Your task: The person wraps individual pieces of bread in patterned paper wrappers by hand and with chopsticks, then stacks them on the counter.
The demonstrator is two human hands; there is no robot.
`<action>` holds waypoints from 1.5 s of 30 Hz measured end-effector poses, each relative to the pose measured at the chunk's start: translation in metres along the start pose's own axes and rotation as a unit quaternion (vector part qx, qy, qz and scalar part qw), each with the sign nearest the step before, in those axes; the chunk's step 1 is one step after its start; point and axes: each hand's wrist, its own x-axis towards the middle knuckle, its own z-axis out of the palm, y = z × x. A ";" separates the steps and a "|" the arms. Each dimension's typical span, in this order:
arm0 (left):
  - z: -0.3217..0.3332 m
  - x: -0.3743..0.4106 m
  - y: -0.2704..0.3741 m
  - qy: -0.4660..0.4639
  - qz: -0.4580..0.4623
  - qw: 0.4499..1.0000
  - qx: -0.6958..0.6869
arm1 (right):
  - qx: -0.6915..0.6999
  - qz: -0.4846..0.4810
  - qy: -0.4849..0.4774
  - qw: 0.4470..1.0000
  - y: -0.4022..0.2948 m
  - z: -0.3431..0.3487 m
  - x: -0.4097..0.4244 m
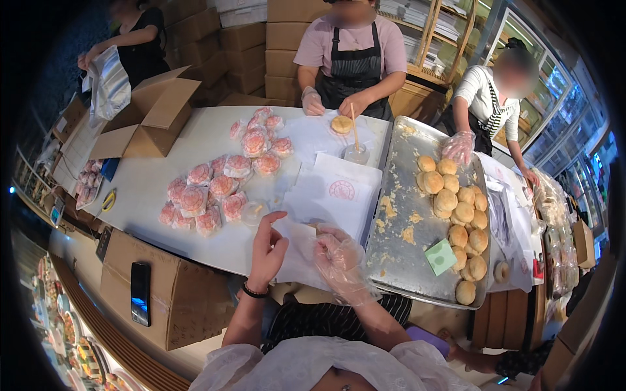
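Observation:
My left hand (268, 247), bare with a dark bracelet, is raised over the near table edge, fingers apart, nothing in it. My right hand (341, 261), in a clear plastic glove, has its fingers curled over a white paper sheet; a bit of something pale yellow shows by its fingertips, mostly hidden. Beyond it lies a stack of white papers (341, 190) with a round red print. Left of the papers are many wrapped buns (193, 199) in red-printed paper and a small clear cup (253, 213). To the right, a metal tray (398, 254) holds golden round pastries (462, 212) and a green card (440, 256).
Across the table, a co-worker's hands are beside a pastry (341, 125) and a cup (357, 153) with a stick. Another co-worker's gloved hand (458, 146) reaches over the tray. An open cardboard box (161, 115), yellow scissors (108, 200) and a phone (141, 293) are at left.

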 end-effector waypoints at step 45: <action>0.003 0.045 -0.038 -0.231 0.100 0.961 0.117 | -0.263 -0.109 -0.101 0.953 0.015 -0.018 -0.045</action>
